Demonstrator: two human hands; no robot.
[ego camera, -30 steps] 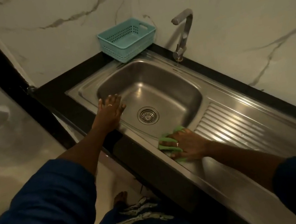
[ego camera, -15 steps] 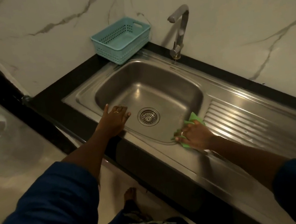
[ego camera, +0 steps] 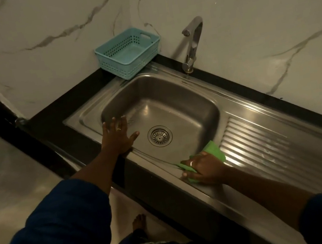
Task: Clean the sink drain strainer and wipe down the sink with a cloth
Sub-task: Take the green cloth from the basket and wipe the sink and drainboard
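As I look down: I stand at a black counter (ego camera: 54, 121) in dim light, with both arms in dark blue sleeves reaching forward.
Sink (ego camera: 174, 103): a steel basin set into the counter, with a ribbed drainboard (ego camera: 265, 147) to its right.
Strainer (ego camera: 159, 136): a round metal drain strainer seated in the floor of the basin, between my two hands and touched by neither.
Cloth (ego camera: 213, 150): a green cloth lying on the front rim of the sink, at the corner where the basin meets the drainboard. One corner sticks out beyond my knuckles towards the ribs.
Right hand (ego camera: 203, 170): palm down on the cloth, fingers curled over it and gripping it against the steel. Green shows between and under the fingers. A ring is on one finger.
Left hand (ego camera: 119, 137): palm resting on the front left rim of the sink, fingers straight and spread, reaching out over the basin's edge, thumb pointing towards the strainer. It holds nothing. A ring is on one finger.
Faucet (ego camera: 192, 41): a metal tap behind the basin, against the wall.
Basket (ego camera: 126, 67): a pale blue perforated plastic basket at the back left corner of the sink, by the wall.
Wall (ego camera: 244, 13): white marble-look panels with grey veins.
Foot (ego camera: 139, 222): one bare foot on the floor below the counter edge.
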